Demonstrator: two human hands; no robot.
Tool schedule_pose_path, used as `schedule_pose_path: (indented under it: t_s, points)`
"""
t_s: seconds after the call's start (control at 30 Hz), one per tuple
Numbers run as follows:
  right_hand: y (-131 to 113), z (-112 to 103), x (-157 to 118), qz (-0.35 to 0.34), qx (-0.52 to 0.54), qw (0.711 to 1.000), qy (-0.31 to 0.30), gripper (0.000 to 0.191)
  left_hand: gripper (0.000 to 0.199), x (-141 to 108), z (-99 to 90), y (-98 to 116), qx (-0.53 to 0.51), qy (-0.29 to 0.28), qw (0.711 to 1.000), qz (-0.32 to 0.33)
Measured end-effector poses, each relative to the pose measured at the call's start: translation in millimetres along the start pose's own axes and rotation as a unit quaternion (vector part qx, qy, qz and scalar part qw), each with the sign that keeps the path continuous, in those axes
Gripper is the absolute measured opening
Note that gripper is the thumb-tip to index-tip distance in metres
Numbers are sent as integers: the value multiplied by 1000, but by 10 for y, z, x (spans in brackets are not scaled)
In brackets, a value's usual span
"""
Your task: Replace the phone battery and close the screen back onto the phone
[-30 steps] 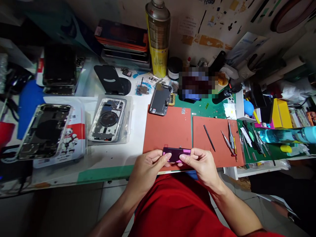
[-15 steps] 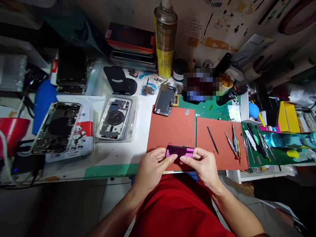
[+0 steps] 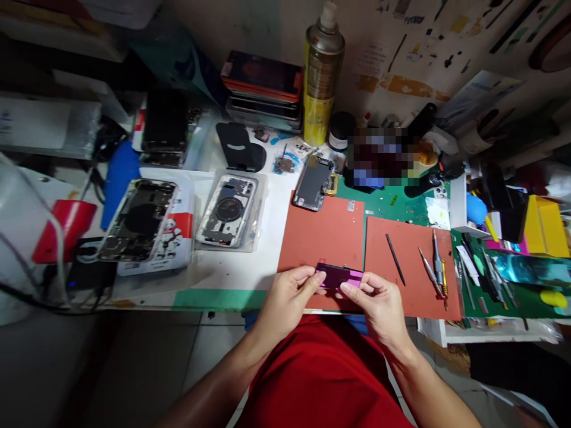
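Observation:
Between my two hands is a flat dark piece with pink-purple strips (image 3: 332, 276), held just above the near edge of a reddish-brown mat (image 3: 325, 232). My left hand (image 3: 288, 297) pinches its left end, thumb on top. The right end is gripped by my right hand (image 3: 383, 303), with the thumb over the front edge. Beyond them, a phone screen part (image 3: 313, 183) lies across the top of the mat. A black stick tool (image 3: 395, 259) rests on a second mat (image 3: 383, 285) to the right.
Two opened phone housings (image 3: 138, 220) (image 3: 226, 210) lie on the left. Tweezers (image 3: 430, 272) and a screwdriver (image 3: 438, 261) rest on the right mat. A spray can (image 3: 323, 83) stands at the back beside stacked phones (image 3: 263, 77). More tools are at far right.
The view has shifted left, so the bench things appear further right. My left thumb has moved toward the piece's left end, and more of the pink strip there is covered.

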State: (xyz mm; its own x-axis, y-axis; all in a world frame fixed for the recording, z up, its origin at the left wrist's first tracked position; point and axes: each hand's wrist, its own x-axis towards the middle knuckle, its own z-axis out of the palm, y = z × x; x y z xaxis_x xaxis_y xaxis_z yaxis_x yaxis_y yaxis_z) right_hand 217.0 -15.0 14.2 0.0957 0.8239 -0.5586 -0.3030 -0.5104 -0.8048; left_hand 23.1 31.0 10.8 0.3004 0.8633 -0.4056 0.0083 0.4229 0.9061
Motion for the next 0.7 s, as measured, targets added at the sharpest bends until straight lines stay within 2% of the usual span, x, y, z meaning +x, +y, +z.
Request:
schedule_pose_path:
  t_s: [0.17,0.4,0.53,0.7]
  points:
    - [45,-54,-38,18,1,1000,5,36,45,-19,60,8,-5,25,999,20]
    - [86,-133,-17,22,-30,999,15,38,53,-33,28,-9,-12,33,999,38]
    - [94,-83,-30,33,-20,999,8,41,56,-29,3,5,-20,52,997,43]
    - [110,35,-9,-5,-5,999,37,37,54,-31,-3,1,-82,32,996,28]
